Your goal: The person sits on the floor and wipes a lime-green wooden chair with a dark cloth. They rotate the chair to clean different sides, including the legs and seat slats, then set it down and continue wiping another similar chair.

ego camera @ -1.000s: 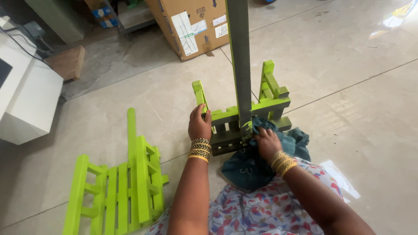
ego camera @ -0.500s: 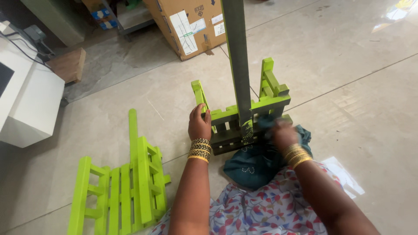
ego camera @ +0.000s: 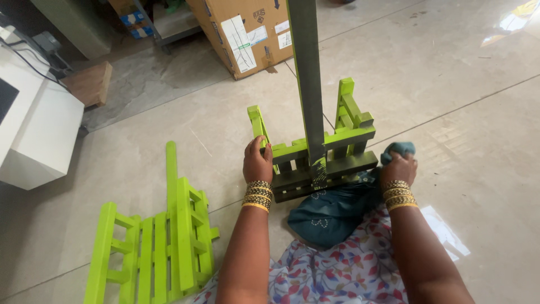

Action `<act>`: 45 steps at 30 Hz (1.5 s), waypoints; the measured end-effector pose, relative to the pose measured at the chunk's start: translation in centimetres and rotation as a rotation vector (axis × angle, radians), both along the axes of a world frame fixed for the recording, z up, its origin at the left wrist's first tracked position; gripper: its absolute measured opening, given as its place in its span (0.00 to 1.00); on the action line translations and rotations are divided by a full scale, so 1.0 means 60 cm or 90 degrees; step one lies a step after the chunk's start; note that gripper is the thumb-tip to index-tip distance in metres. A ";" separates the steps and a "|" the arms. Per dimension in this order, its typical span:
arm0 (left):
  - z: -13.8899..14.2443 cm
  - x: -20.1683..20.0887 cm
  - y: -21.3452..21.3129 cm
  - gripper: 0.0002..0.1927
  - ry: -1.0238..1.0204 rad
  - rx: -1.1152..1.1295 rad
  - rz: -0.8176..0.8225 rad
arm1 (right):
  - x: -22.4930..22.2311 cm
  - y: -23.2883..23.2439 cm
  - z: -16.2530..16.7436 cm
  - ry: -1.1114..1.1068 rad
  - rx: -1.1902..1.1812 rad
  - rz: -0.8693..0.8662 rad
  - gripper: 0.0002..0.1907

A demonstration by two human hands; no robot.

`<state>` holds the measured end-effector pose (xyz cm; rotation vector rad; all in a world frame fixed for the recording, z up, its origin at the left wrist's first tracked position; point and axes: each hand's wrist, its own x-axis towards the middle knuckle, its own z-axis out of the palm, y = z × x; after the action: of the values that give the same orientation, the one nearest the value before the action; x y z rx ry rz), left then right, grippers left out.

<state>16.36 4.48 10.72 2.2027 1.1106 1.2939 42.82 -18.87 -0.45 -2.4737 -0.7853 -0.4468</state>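
The left hand [ego camera: 257, 163] is closed around the near left corner of a green slatted wooden frame [ego camera: 315, 152] that stands on the floor, its fingers curled over a slat. A tall dark green post [ego camera: 306, 84] rises from the middle of the frame, just to the right of that grip and well above it. The right hand [ego camera: 399, 168] is on the other side of the frame, near its right end, and is clenched on a bunch of teal cloth [ego camera: 398, 149]; the rest of the cloth [ego camera: 329, 211] lies spread on the floor below the frame, between the two forearms. Both wrists carry gold bangles.

A second green slatted piece [ego camera: 157, 247] lies flat on the floor, down and to the left of the left hand, apart from it. The floor [ego camera: 461, 90] is pale glossy tile. Beyond the frame stands a cardboard box [ego camera: 247, 31], and at the far left a white cabinet [ego camera: 34, 135] beside a small wooden block [ego camera: 90, 84].
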 end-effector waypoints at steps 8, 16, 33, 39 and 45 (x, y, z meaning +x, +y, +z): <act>-0.004 0.000 -0.002 0.16 0.001 0.016 -0.006 | -0.014 -0.007 -0.016 -0.011 -0.006 0.083 0.12; 0.000 0.002 -0.004 0.16 0.001 -0.002 -0.007 | -0.081 0.026 -0.009 -0.186 -0.038 0.321 0.23; -0.003 -0.001 -0.002 0.17 0.013 -0.015 -0.004 | -0.025 0.016 0.056 0.059 -0.103 0.070 0.20; -0.020 0.004 0.008 0.15 -0.001 0.031 0.002 | -0.040 0.014 0.021 -0.082 0.037 0.172 0.16; -0.007 -0.007 0.006 0.21 0.056 0.005 0.059 | -0.036 0.014 -0.003 -0.088 0.118 0.147 0.19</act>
<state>15.94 4.83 10.32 2.2574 1.2568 1.2515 40.67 -18.02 -0.63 -2.1686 -1.0241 -0.5802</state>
